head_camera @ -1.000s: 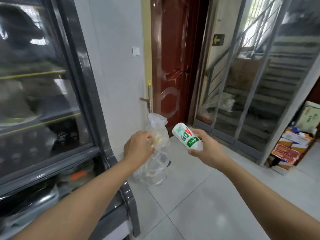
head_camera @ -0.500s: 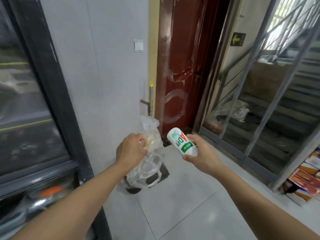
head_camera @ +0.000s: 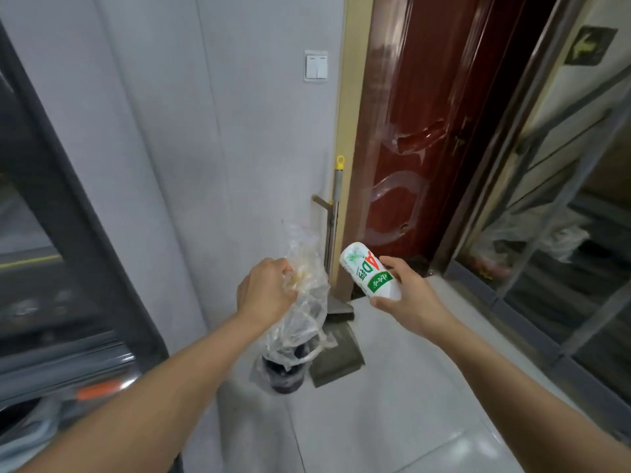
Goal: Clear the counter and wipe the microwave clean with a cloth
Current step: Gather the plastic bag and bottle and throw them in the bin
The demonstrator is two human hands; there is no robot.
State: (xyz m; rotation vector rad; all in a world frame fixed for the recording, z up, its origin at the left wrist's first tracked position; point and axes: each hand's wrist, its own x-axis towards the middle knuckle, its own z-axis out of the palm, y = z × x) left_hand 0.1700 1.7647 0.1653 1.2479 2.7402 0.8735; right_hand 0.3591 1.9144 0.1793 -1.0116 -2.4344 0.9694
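Dark red glossy door (head_camera: 403,131) ahead of us, grey dustpan (head_camera: 336,353) on the floor by it. Our left hand (head_camera: 268,290) clenches a crumpled clear plastic bag (head_camera: 304,312); our right hand (head_camera: 411,297) grips a white green-labelled bottle (head_camera: 367,271), both mid-air.

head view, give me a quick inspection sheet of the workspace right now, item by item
surface: pale tiled floor; no counter or microwave in view
job's things: clear plastic bag and white bottle with green label, both held up; no cloth seen
clutter: dustpan and long-handled broom against the wall; small dark bin with a liner, below the bag
grip: left hand clutches the bag's neck; right hand curls round the bottle
cables: nothing seen
surroundings: red door, light switch, glass-fronted cabinet at left, glass partition at right
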